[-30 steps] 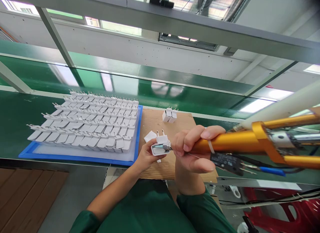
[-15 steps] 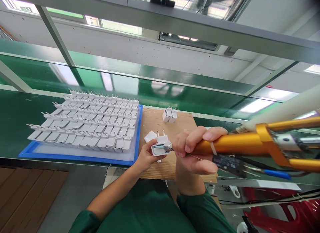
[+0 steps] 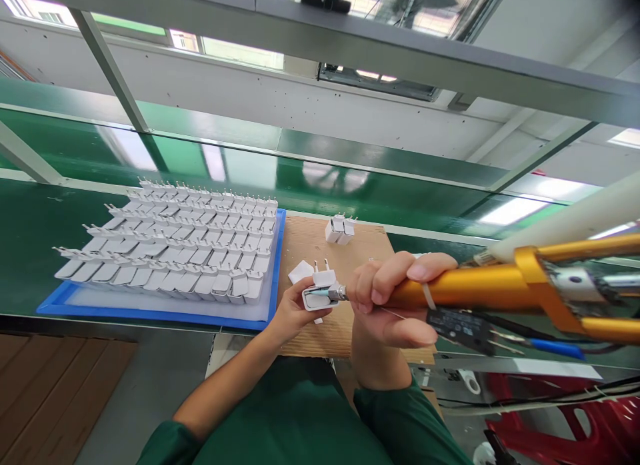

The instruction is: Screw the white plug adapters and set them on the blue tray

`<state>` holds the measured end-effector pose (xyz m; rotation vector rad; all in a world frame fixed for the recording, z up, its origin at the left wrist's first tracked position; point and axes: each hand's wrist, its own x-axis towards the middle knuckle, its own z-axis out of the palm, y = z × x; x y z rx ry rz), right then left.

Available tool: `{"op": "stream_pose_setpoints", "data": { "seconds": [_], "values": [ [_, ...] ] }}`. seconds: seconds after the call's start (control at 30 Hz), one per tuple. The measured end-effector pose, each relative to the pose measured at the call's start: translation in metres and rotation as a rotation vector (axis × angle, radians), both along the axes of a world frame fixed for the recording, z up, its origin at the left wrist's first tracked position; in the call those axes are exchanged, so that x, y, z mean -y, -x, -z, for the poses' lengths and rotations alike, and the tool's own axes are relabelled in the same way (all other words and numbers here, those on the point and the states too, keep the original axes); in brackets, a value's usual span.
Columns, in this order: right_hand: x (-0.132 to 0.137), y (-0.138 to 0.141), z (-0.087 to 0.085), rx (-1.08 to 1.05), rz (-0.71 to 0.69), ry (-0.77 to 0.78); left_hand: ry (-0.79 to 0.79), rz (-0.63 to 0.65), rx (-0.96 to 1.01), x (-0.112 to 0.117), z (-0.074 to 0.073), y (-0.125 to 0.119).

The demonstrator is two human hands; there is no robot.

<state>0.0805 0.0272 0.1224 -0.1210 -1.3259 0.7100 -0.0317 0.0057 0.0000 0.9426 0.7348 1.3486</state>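
Note:
My left hand (image 3: 295, 310) grips a white plug adapter housing (image 3: 324, 278), its two pins pointing up and its open side facing me. My right hand (image 3: 390, 295) is wrapped round the front of an orange metal glue dispenser (image 3: 465, 286) that comes in from the right. The dispenser's pale nozzle (image 3: 325, 292) reaches into the opening of the housing; whether it touches the inside I cannot tell. Just behind my left hand lies a loose white cover piece (image 3: 301, 272) on the cardboard. A small black switch (image 3: 460, 328) hangs beneath the dispenser with wires attached.
On the left, a blue-edged tray (image 3: 150, 317) bears many white plug adapters (image 3: 185, 242) in rows. Two more adapters (image 3: 341, 229) stand at the back of the cardboard sheet (image 3: 305, 235). A pale pipe (image 3: 565, 218) slants in at right. A red stool (image 3: 575, 425) is at lower right.
Almost nothing differs. The dispenser and my right hand have shifted very slightly to the right, while the adapter housing stays in place in my left hand.

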Motion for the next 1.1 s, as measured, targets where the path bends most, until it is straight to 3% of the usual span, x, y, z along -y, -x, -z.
{"op": "stream_pose_setpoints", "data": {
  "seconds": [0.23, 0.47, 0.93, 1.1],
  "values": [
    [0.000, 0.000, 0.000, -0.052, -0.112, -0.027, 0.001, 0.004, 0.044, 0.000, 0.003, 0.000],
    [0.000, -0.003, 0.001, -0.035, -0.130, -0.016, 0.000, 0.008, 0.038, 0.000, 0.005, 0.000],
    [-0.001, -0.001, 0.002, -0.017, -0.020, 0.001, 0.070, 0.020, 0.040, 0.004, -0.005, 0.004],
    [-0.003, -0.003, 0.003, 0.002, 0.033, 0.016, 0.124, 0.036, 0.037, 0.006, -0.002, 0.006]
  ]
}}
